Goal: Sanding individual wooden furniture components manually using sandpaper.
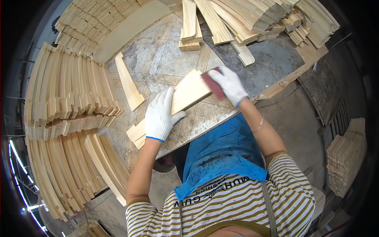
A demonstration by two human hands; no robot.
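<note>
Okay, watching from my end of the link, I've got the white-gloved left hand lying across a pale wooden board, fingers laid out straight and close together, thumb spread off to the side. That board sits slantwise on the worn table, close to its near edge, and I can't tell whether a second piece lies under it at the lower-left end. Up at the other end, the gloved right hand has its fingers closed on a dark red pad, right over the board's end, and both show blurred on my view. Just left of the left hand, a loose wooden strip rests apart on the table. Beyond, I see a tall stack of strips along the left, and a heap of wooden pieces across the far side. Nearest me, a blue apron hangs over a striped shirt.
</note>
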